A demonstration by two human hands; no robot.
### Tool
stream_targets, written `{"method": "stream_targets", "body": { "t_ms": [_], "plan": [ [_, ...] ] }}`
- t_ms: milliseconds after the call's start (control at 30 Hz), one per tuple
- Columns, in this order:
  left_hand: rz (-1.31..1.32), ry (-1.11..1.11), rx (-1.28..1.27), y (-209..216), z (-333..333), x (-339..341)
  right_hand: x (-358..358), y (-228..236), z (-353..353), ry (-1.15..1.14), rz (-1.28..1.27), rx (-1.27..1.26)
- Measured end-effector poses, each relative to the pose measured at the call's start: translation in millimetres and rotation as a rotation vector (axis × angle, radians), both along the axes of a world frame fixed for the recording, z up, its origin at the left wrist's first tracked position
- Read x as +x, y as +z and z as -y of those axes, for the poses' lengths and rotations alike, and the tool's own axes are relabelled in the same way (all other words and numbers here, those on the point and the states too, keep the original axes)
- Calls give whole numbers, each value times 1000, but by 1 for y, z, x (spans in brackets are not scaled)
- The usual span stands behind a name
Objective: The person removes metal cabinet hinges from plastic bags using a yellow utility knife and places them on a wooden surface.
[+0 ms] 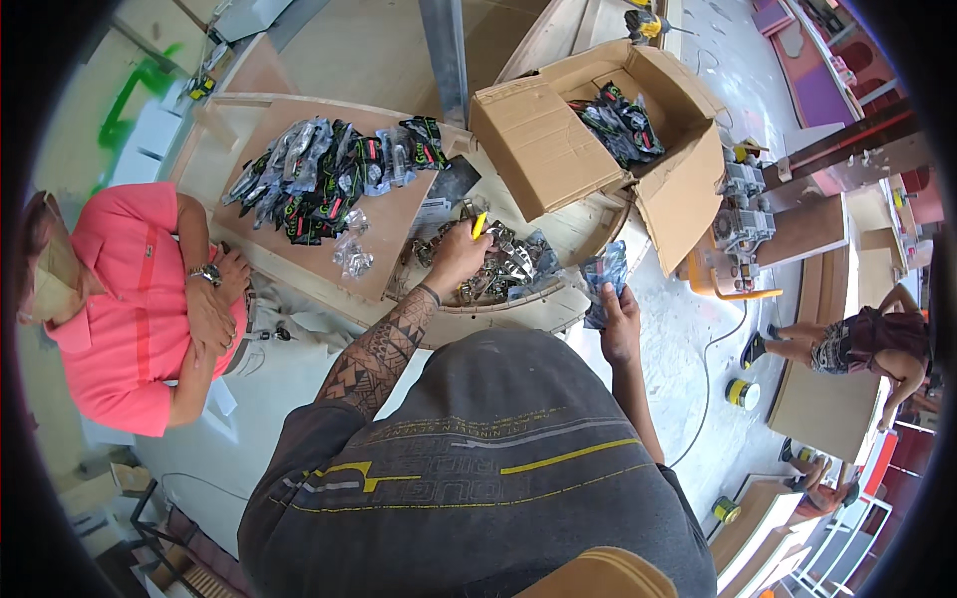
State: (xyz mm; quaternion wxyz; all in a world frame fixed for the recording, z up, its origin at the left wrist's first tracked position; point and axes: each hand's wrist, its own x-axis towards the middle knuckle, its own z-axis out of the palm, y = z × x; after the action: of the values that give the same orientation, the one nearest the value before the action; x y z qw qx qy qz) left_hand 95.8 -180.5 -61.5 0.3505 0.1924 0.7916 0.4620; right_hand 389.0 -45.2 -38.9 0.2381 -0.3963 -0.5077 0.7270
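Note:
My left hand [459,256] reaches over a pile of shiny metal hardware pieces [510,261] that look like cabinet hinges. Its fingers are closed, with a slim yellow tool [479,225] sticking up from them; the exact kind is not clear. To the right, my right hand [620,324] grips a clear plastic packet [606,267] by its lower end, just beyond the edge of the wooden worktop [478,321]. What lies inside that packet I cannot make out. Loose clear plastic wrapping lies among the metal pieces.
Several black-and-green packets [334,174] lie heaped on a brown board [299,264] at the left. An open cardboard box [543,149] with similar packets stands at the far right. A person in a pink shirt [135,299] is close by on the left. A cable [706,384] crosses the floor.

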Motion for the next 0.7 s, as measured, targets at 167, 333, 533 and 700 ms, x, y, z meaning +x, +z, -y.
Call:
{"method": "stream_targets", "body": {
  "t_ms": [167, 333, 533, 700],
  "plan": [
    [-596, -220, -88, -4, -5, -28, 14, -1, 6, -92, -157, -102],
    [-758, -384, -94, -15, -35, -51, 20, 6, 0, -123, -124, -38],
    [-743, -296, -199, -34, -46, -46, -22, 46, -72, -266, -172, 388],
    [-814, -170, -2, -7, -28, -47, -98, 113, -166, -371, 51, 801]
  ]
}}
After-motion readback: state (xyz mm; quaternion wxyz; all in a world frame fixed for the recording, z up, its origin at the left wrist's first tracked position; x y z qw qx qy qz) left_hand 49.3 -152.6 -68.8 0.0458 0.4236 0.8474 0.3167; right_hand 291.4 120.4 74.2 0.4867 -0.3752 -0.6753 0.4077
